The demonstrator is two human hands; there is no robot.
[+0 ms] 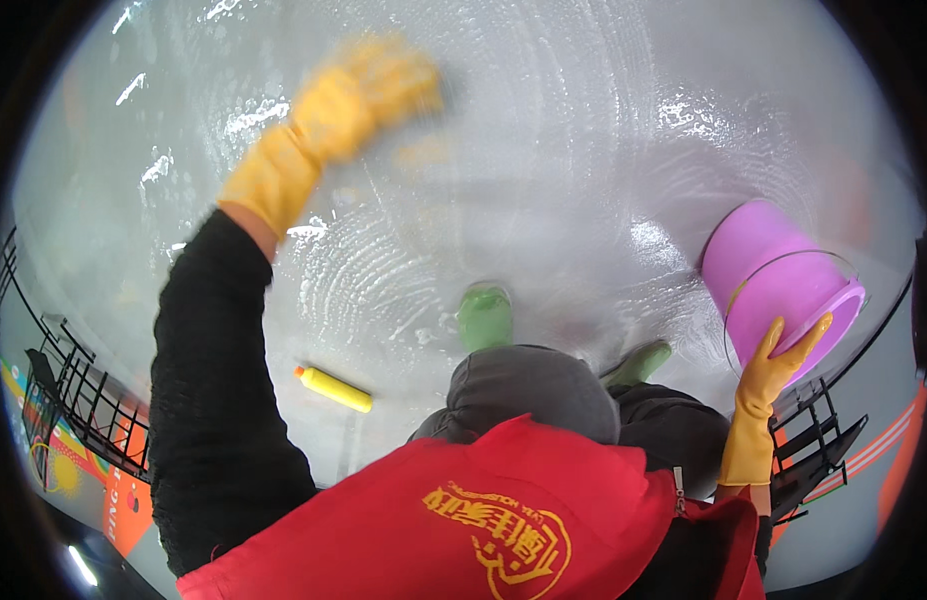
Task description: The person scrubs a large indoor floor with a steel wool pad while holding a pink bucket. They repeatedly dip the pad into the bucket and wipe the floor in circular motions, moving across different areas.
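Observation:
Yellow rubber gloves cover both hands. My left hand reaches far forward over the wet, soapy grey floor; motion blurs its fingers, and whatever may be beneath them is hidden. At the right, my right hand grips the rim of a pink-purple plastic bucket with a thin wire handle. The bucket's mouth tilts towards me, and its contents cannot be seen. A yellow plastic bottle with an orange cap lies on its side on the floor, left of my knees.
Green boots show in front of my bent knees. Curved swirls of suds and wet shine cover the floor. Black metal racks stand at the left edge, with another black metal frame at the lower right, near orange-marked walls.

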